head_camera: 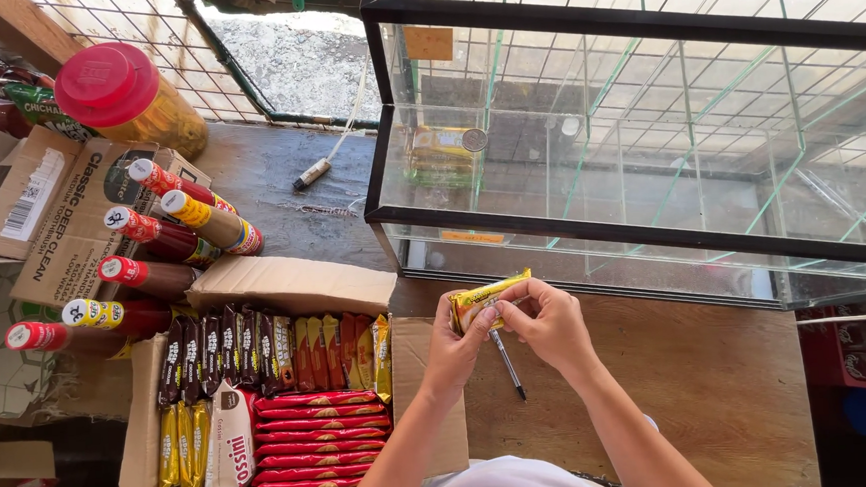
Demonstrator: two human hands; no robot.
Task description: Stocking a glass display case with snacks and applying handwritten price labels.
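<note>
Left hand (453,351), right hand (548,322) pinch yellow snack packet (484,298); right grips pen (507,362), top hidden.

Head camera: single view, looking steeply down, close over the wooden counter (722,386) and glass display case (637,131).

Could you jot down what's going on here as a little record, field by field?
Left hand: holds a yellow snack packet
Right hand: grips the same packet, with a pen tucked under it
Work surface: wooden counter
Ahead: empty-looking glass display case
At left: open cardboard box packed with wrapped snacks
Behind box: sauce bottles, red-lidded jar
</note>
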